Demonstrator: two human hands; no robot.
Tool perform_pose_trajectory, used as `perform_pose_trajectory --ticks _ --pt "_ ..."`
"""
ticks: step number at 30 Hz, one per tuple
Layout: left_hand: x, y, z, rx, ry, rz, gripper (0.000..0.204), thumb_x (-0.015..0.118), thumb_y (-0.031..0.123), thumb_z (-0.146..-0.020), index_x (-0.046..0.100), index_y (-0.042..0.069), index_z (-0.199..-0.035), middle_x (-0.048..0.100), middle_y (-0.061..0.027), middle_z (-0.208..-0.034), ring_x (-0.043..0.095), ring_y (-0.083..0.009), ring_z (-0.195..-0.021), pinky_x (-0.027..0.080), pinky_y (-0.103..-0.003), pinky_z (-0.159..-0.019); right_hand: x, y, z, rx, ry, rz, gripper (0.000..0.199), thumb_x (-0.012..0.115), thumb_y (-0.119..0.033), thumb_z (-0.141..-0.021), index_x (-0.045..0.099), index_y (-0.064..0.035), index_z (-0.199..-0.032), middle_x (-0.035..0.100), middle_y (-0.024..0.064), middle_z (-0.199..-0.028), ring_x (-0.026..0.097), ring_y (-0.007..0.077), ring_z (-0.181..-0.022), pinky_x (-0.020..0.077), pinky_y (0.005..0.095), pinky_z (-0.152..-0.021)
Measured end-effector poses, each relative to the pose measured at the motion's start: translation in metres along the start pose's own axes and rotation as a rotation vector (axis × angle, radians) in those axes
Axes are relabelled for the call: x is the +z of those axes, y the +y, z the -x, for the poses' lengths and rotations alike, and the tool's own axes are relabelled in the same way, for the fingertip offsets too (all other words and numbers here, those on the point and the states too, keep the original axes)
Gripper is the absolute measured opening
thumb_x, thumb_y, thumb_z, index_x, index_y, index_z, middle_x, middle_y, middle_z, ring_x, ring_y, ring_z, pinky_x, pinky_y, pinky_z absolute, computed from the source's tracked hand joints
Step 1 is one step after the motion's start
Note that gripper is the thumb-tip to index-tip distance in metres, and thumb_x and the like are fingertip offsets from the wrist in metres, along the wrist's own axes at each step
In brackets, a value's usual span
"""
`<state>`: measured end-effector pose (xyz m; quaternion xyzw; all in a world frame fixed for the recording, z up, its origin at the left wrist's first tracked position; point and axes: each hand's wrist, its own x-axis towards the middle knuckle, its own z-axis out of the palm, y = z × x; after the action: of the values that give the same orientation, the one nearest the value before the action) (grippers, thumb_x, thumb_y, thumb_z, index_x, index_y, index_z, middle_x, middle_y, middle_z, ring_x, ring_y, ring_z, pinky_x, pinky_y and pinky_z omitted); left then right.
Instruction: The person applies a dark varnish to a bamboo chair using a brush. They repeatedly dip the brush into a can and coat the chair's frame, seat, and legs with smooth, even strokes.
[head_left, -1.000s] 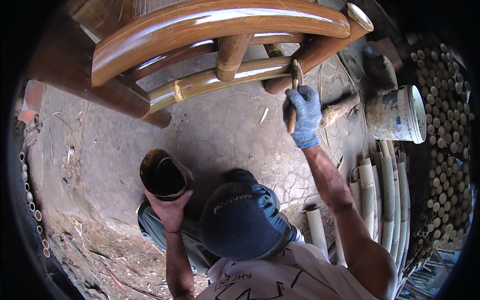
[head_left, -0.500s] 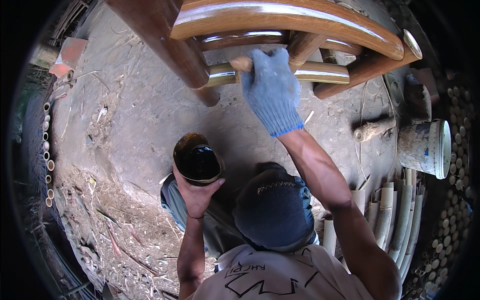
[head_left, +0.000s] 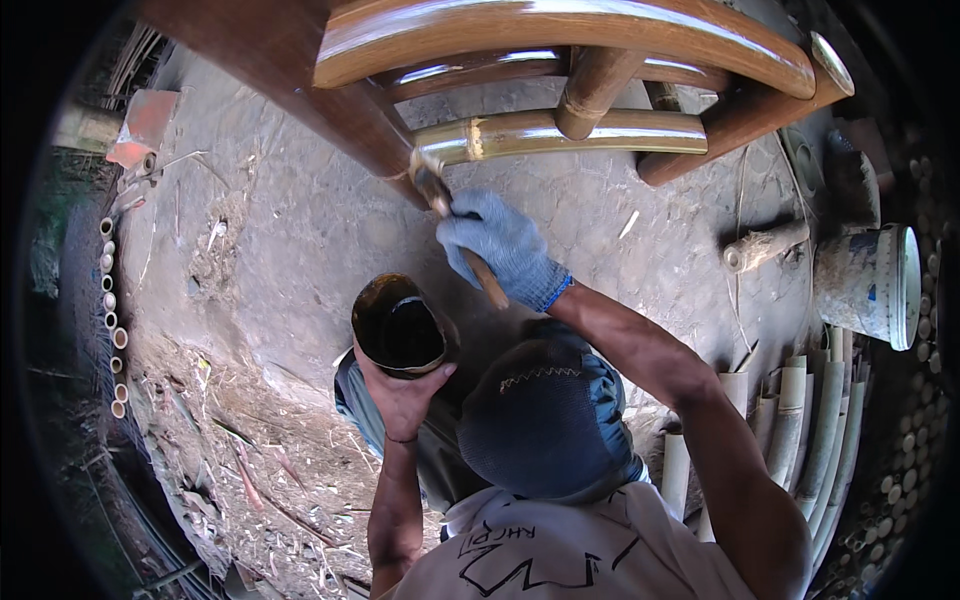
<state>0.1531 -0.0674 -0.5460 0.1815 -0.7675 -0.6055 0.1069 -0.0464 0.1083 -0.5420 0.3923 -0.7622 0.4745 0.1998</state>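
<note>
The brush (head_left: pixel 433 190) sits at about eleven o'clock from the person's capped head, slanting, its bristles up against or very near the dark brown leg (head_left: pixel 280 75) where the paler bamboo rail (head_left: pixel 530 132) meets it; blur keeps me from telling whether they touch. The right hand (head_left: pixel 500 240), in a grey-blue knit glove, has its grip clamped round the wooden handle, whose end pokes out below the fingers. At ten o'clock the bare left hand (head_left: pixel 405 395) grips a round container (head_left: pixel 384 292), fingers wrapped about its near side, mouth up, dark inside. The glossy curved top piece (head_left: pixel 570 30) arches across twelve o'clock. On the floor (head_left: pixel 300 230) at two lie a short bamboo piece (head_left: pixel 770 245) and, farther out, a tipped white bucket (head_left: pixel 865 285); bamboo poles (head_left: pixel 790 420) bunch at three, and small cut tubes (head_left: pixel 120 338) line up past nine.
</note>
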Motion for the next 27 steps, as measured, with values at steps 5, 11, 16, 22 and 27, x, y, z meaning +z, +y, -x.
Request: perform_pose_trajectory --ticks 5,11,16,22,27 --pt "0.009 0.006 -0.004 -0.051 0.023 0.077 0.112 0.095 0.004 -0.054 0.030 -0.002 -0.144 0.049 -0.0153 -0.134 0.053 -0.0244 -0.121 0.046 -0.036 -0.105 0.044 0.026 0.052 0.990 0.561 -0.969 0.017 0.064 -0.016 -0.097 0.062 -0.0077 -0.112 0.065 0.0062 -0.098 0.066 0.0182 -0.079 0.0600 0.0371 -0.073" --pt "0.004 0.014 -0.005 -0.038 0.108 0.006 0.110 0.096 0.013 -0.058 0.033 -0.003 -0.146 0.050 -0.0171 -0.136 0.052 -0.0264 -0.124 0.042 -0.037 -0.108 0.005 0.070 0.054 1.113 0.958 -1.746 0.021 0.062 -0.022 -0.096 0.060 -0.0094 -0.113 0.068 0.0093 -0.095 0.069 0.0221 -0.079 0.0629 0.0400 -0.072" --pt "0.010 0.009 -0.006 -0.017 0.126 -0.053 0.109 0.096 0.019 -0.060 0.033 -0.004 -0.146 0.049 -0.0180 -0.138 0.051 -0.0276 -0.125 0.040 -0.039 -0.110 -0.125 0.110 0.094 0.871 1.361 -1.364 0.021 0.065 -0.025 -0.093 0.063 -0.0073 -0.104 0.068 0.0092 -0.091 0.069 0.0229 -0.073 0.0628 0.0366 -0.062" --pt "0.022 0.016 -0.010 -0.066 0.067 -0.008 0.108 0.095 0.014 -0.060 0.032 -0.003 -0.146 0.051 -0.0175 -0.136 0.051 -0.0262 -0.125 0.040 -0.038 -0.109 -0.195 0.075 0.088 0.582 1.253 -0.199 0.013 0.068 -0.007 -0.091 0.066 -0.0044 -0.104 0.069 0.0098 -0.093 0.068 0.0202 -0.075 0.0590 0.0338 -0.071" --pt "0.027 0.019 -0.006 -0.009 0.051 0.005 0.109 0.094 0.006 -0.058 0.031 -0.002 -0.147 0.050 -0.0164 -0.136 0.052 -0.0252 -0.122 0.043 -0.036 -0.106 -0.162 0.046 0.050 0.158 0.639 0.400 0.024 0.070 0.004 -0.087 0.066 -0.0042 -0.109 0.068 0.0142 -0.109 0.067 0.0242 -0.102 0.0540 0.0349 -0.089"
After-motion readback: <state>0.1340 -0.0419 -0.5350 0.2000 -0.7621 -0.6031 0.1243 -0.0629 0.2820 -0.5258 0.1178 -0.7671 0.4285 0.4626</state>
